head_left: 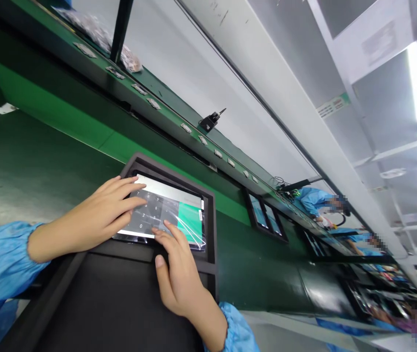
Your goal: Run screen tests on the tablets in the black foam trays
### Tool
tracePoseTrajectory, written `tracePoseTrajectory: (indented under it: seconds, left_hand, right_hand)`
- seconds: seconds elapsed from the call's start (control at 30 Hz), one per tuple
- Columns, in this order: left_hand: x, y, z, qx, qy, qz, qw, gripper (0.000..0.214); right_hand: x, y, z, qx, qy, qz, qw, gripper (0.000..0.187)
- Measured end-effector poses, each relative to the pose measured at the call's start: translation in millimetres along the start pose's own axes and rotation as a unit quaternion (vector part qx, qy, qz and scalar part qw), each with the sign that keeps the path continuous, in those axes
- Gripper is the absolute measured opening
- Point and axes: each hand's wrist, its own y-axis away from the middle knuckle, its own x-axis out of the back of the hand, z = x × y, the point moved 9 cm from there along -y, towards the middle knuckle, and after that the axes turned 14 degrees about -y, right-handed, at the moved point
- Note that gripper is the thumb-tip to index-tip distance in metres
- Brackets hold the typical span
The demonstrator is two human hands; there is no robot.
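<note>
A small touchscreen device [172, 210] lies in a black foam tray [210, 220] on the green conveyor belt [47, 161]. Its screen shows a number keypad and a green block, with clear film peeling at the right side. My left hand [98, 215] lies flat on the screen's left part, fingers stretched out. My right hand [177, 274] rests at the lower edge, fingertips touching the keypad. Neither hand holds anything.
Another black tray with two lit screens [267, 220] sits further down the belt. A shelf rail above carries small labels [153, 103] and bagged parts [102, 36]. Other workers in blue coats [314, 200] stand along the line at the right.
</note>
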Motion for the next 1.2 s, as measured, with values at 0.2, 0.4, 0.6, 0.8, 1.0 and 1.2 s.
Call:
tracePoseTrajectory:
  seconds: [0.2, 0.4, 0.6, 0.8, 1.0, 1.2]
  left_hand:
    - [0.2, -0.1, -0.8, 0.004, 0.007, -0.001, 1.000, 0.041]
    - [2.3, 1.6, -4.1, 0.017, 0.021, 0.012, 1.000, 0.040]
    - [4.5, 0.8, -3.0, 0.019, 0.019, 0.011, 1.000, 0.042]
    - [6.0, -0.3, -5.9, 0.050, 0.009, 0.004, 0.999, 0.048]
    - [-1.5, -7.3, -5.6, 0.054, -0.109, -0.042, 0.992, 0.068]
    - [-3.4, -8.3, -5.9, 0.067, -0.105, -0.054, 0.991, 0.075]
  right_hand:
    - [3.8, 0.2, 1.4, 0.006, 0.000, 0.012, 1.000, 0.048]
    - [19.5, 3.3, 11.5, -0.024, 0.014, 0.070, 0.997, 0.046]
    - [16.2, 5.3, 8.5, -0.024, 0.027, 0.054, 0.998, 0.045]
    - [14.1, 4.3, 7.0, -0.022, 0.032, 0.047, 0.998, 0.045]
    - [13.9, 5.4, 8.7, -0.025, 0.030, 0.043, 0.998, 0.045]
    - [18.4, 8.3, 10.8, -0.046, 0.026, 0.063, 0.997, 0.043]
